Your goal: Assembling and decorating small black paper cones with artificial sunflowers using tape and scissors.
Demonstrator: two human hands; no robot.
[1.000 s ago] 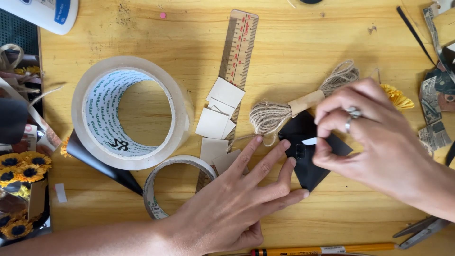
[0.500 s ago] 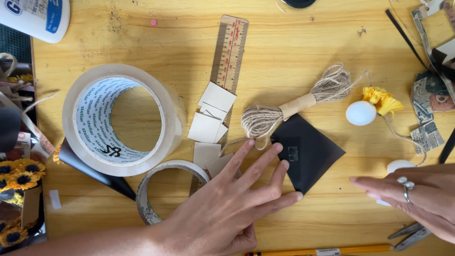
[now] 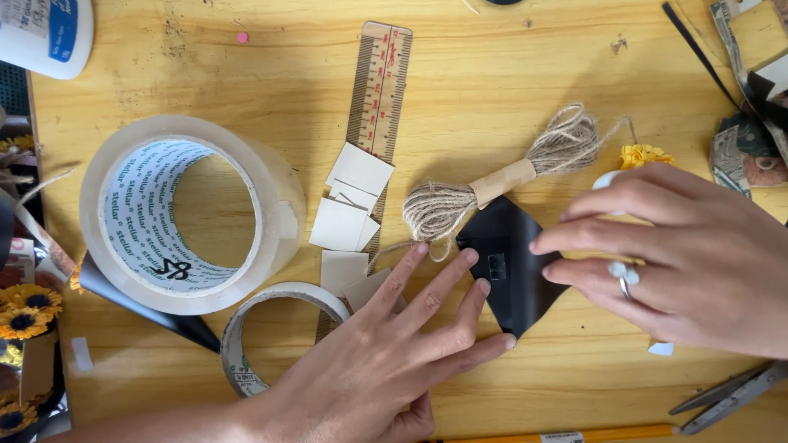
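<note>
Black square: a dark square of paper (image 3: 513, 271) lies flat on the counter (image 3: 509, 74), turned corner-up like a diamond, just below centre.
Left hand: the left hand (image 3: 386, 361) comes in from 7 o'clock, palm down, fingers spread and straight, fingertips pressing the square's left edge; its grip closes on nothing.
Right hand: the right hand (image 3: 681, 254) comes in from 3 o'clock, ring on one finger, fingertips drawn together on the square's right corner; whether they pinch the paper or only press it cannot be told.
Step in hand: judged from this, the square is being pinned and lined up, perhaps for a fold.
Next move calls for: a steady left hand, so the paper does not slide, and a clean lift of the right corner.
Nearby: a twine bundle (image 3: 492, 184) touches the square at 11 o'clock; a big tape roll (image 3: 185, 213) sits at 9 o'clock, a small tape roll (image 3: 279, 332) at 8 o'clock; card pieces (image 3: 349, 209) lie over a ruler (image 3: 382, 78) at 10 o'clock.
</note>
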